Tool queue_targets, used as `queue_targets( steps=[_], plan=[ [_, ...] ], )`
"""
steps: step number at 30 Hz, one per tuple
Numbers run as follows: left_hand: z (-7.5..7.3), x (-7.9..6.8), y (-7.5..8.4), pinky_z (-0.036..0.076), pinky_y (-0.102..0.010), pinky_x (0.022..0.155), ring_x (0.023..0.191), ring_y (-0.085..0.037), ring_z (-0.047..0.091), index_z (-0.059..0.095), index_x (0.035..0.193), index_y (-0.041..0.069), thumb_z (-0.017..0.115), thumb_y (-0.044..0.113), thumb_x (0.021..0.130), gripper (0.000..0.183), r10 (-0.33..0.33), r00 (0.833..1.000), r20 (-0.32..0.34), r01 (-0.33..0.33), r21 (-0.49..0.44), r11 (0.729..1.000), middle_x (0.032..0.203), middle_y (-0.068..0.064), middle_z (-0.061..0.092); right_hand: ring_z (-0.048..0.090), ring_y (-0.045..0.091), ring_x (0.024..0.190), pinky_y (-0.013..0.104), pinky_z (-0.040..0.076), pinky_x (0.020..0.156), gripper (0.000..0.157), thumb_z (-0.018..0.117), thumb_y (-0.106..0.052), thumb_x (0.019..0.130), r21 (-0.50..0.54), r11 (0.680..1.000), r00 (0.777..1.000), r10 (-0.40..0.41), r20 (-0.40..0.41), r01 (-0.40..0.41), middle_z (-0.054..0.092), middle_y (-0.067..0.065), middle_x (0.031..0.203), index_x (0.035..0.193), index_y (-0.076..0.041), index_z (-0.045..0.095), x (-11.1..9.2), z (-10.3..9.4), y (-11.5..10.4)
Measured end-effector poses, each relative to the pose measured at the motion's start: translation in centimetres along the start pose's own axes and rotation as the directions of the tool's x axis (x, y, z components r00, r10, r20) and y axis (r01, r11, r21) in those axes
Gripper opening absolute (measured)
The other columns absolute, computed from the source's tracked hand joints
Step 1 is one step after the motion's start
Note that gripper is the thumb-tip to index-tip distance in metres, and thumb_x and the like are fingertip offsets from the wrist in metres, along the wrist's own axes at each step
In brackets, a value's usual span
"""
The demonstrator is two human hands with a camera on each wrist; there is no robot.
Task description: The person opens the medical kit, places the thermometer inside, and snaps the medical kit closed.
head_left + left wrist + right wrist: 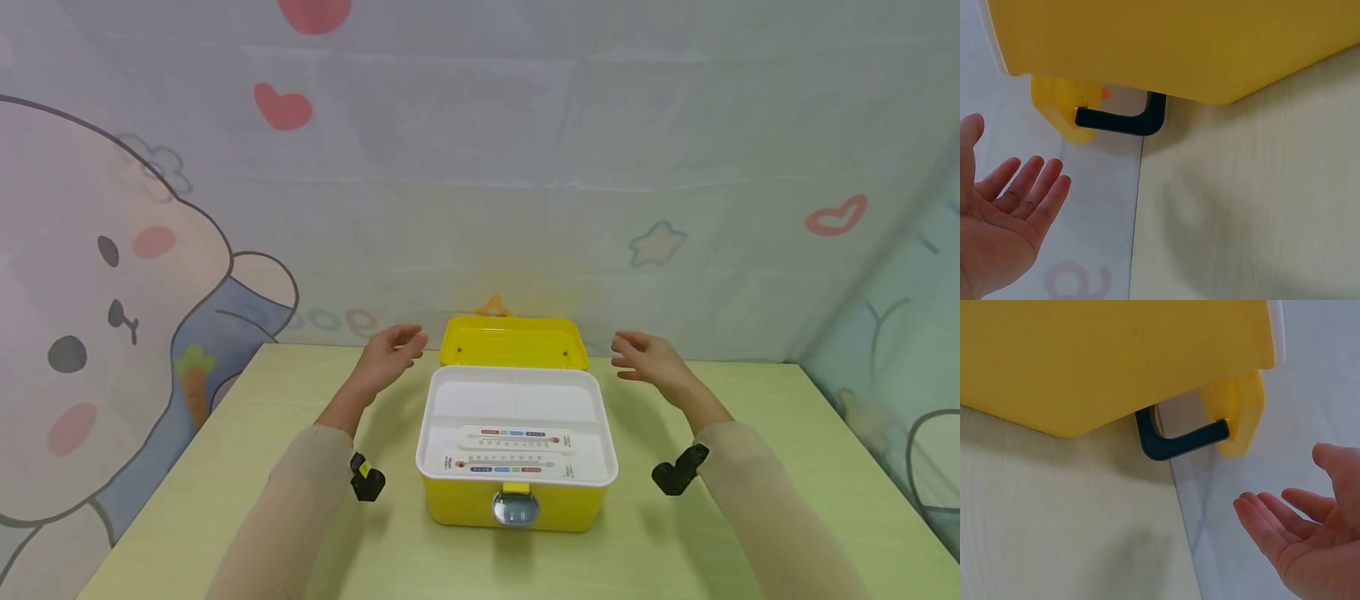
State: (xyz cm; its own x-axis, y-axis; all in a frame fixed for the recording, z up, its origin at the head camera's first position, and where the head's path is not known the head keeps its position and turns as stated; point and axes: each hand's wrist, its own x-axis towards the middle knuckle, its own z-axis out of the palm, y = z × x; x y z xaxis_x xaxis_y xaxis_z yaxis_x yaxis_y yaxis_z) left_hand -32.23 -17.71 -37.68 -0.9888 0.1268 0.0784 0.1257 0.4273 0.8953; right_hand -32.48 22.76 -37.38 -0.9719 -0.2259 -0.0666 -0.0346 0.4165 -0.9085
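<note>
A yellow storage box (517,507) stands on the table with its yellow lid (514,342) swung back behind it. On top sits a white tray (517,387) holding two white thermometers, one (515,439) behind the other (508,466). A clear latch (515,508) is on the box's front. My left hand (390,358) hovers off the back left corner, fingers relaxed, holding nothing. Opposite it, my right hand (649,362) hovers off the back right corner, equally empty. Both wrist views show a dark carrying handle (1125,122) hanging behind the box, apart from the fingers.
The pale wooden table (757,417) ends at a printed cloth (465,208) hanging right behind the lid. Another stretch of cloth (915,358) runs along the right side. Black wrist cameras (367,479) are strapped to both sleeves, beside the box.
</note>
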Motion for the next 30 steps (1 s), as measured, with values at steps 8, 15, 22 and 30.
queue_targets(
  steps=[8,15,22,30],
  plan=[
    [0.2,0.6,-0.5,0.048,-0.039,0.091,0.110,-0.031,0.057,0.043,0.135,0.004,0.050,0.036,0.094,0.052,-0.053,0.999,-0.002,0.053,-0.039,0.998,0.127,-0.016,0.053,0.039,0.041,0.127,0.043,0.042,0.096,0.070,0.044,-0.038,0.096,0.080,0.996,0.998,0.035,0.053,-0.040,0.027,0.027,0.144,0.145,0.004,0.017,0.8,0.6,0.4],
    [0.6,1.2,-0.8,0.049,-0.039,0.088,0.108,-0.033,0.058,0.045,0.133,0.000,0.050,0.031,0.095,0.049,-0.059,0.998,0.012,0.060,-0.077,0.995,0.127,-0.020,0.053,0.035,0.042,0.129,0.047,0.036,0.101,0.073,0.043,-0.040,0.096,0.118,0.992,0.995,0.034,0.092,-0.045,0.025,0.029,0.145,0.145,0.006,0.013,1.1,1.2,0.1],
    [1.6,2.0,-0.4,0.048,-0.039,0.090,0.110,-0.033,0.057,0.047,0.132,-0.001,0.050,0.029,0.095,0.047,-0.097,0.994,0.049,0.102,-0.116,0.988,0.129,-0.019,0.051,0.036,0.041,0.128,0.044,0.037,0.101,0.070,0.039,-0.037,0.098,0.123,0.991,0.990,0.039,0.138,-0.057,0.023,0.029,0.146,0.145,0.005,0.010,1.7,1.7,-0.3],
    [2.4,2.3,-0.7,0.049,-0.038,0.089,0.109,-0.030,0.058,0.047,0.133,0.003,0.046,0.032,0.097,0.046,-0.128,0.988,0.087,0.135,-0.080,0.988,0.130,-0.016,0.051,0.039,0.040,0.126,0.039,0.041,0.097,0.061,0.033,-0.030,0.101,0.115,0.989,0.984,0.074,0.162,-0.093,0.025,0.028,0.145,0.145,0.006,0.011,2.4,2.2,-0.2]
  ],
)
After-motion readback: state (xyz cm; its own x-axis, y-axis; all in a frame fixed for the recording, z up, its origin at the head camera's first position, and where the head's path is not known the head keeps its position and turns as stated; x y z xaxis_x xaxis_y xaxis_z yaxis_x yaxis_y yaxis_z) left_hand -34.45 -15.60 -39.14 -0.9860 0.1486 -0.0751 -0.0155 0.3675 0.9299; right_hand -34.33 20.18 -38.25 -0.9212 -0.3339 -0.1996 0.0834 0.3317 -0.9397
